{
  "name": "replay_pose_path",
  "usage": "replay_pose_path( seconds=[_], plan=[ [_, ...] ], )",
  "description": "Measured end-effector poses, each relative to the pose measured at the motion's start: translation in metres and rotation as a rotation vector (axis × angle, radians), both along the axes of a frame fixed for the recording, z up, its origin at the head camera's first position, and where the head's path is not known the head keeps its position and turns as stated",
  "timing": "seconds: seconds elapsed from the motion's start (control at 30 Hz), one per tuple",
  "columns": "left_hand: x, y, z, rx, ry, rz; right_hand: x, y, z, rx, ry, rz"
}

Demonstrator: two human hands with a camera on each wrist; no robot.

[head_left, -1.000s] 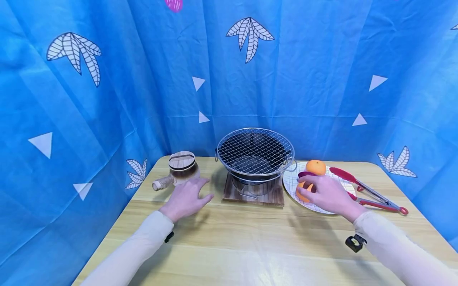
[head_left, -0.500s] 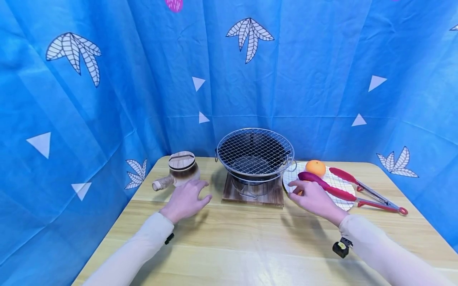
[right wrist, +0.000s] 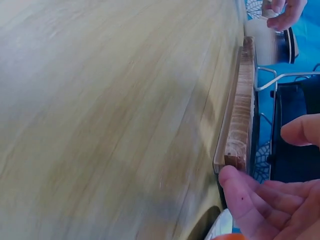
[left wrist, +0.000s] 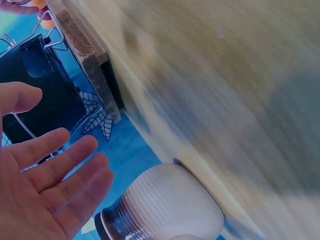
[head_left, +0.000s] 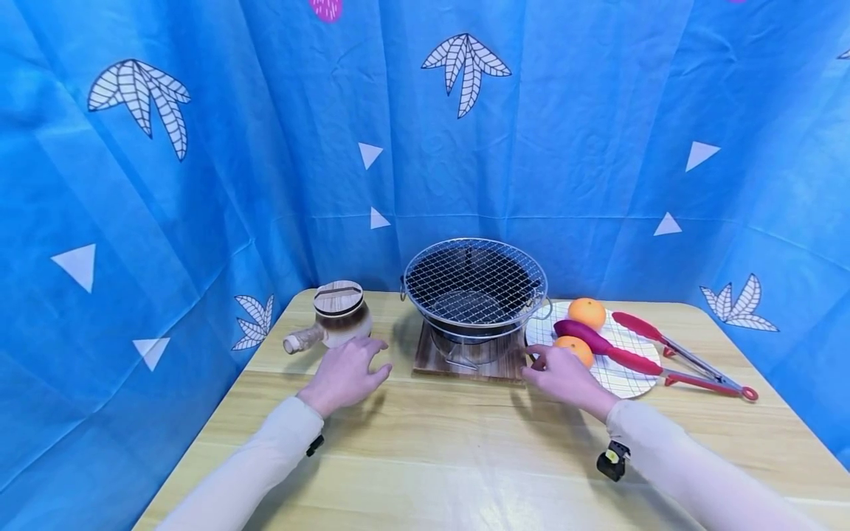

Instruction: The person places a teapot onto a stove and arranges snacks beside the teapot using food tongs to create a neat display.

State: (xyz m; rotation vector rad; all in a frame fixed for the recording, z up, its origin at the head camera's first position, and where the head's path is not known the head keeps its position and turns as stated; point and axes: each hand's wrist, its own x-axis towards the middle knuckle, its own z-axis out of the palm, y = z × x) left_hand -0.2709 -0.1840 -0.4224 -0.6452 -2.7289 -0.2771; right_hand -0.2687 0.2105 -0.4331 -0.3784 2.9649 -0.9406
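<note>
My left hand (head_left: 344, 375) hovers with relaxed, spread fingers just in front of a brown-and-cream side-handled pot (head_left: 341, 324) with a wooden lid. The left wrist view shows its palm (left wrist: 30, 200) holding nothing, apart from the pot's ribbed body (left wrist: 175, 200). By the right front corner of a wooden board (head_left: 428, 361) is my right hand (head_left: 564, 380), its fingers loosely bent. In the right wrist view its fingertips lie close to the board's end (right wrist: 241, 110); whether they touch it I cannot tell. On the board stands a round tabletop grill (head_left: 473, 284) with a wire mesh.
Right of the grill, a white checked plate (head_left: 627, 382) bears two oranges (head_left: 587, 313) and a long purple item (head_left: 580, 330). Red-tipped tongs (head_left: 704, 361) lie partly over the plate. A blue curtain (head_left: 564, 147) hangs behind the table (head_left: 425, 457).
My right hand has moved left, from over the plate to beside the board's right corner, uncovering the front orange and the purple item. The left hand has stayed nearly still.
</note>
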Motion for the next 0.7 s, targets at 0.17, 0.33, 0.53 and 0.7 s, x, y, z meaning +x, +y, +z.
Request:
replay_pose_path(
  seconds=[0.17, 0.33, 0.53, 0.7],
  plan=[
    [0.0, -0.001, 0.0, -0.005, -0.001, 0.003, -0.003, -0.004, 0.0, 0.021, -0.037, -0.044],
    [0.002, -0.001, 0.0, -0.003, -0.004, -0.001, -0.007, -0.005, -0.001, 0.046, -0.038, -0.063],
    [0.003, -0.002, 0.0, -0.01, -0.012, 0.016, -0.011, -0.006, -0.005, 0.059, -0.033, -0.063],
    [0.005, -0.002, 0.0, -0.011, -0.028, 0.032, -0.014, -0.006, -0.008, 0.067, -0.03, -0.06]
  ],
)
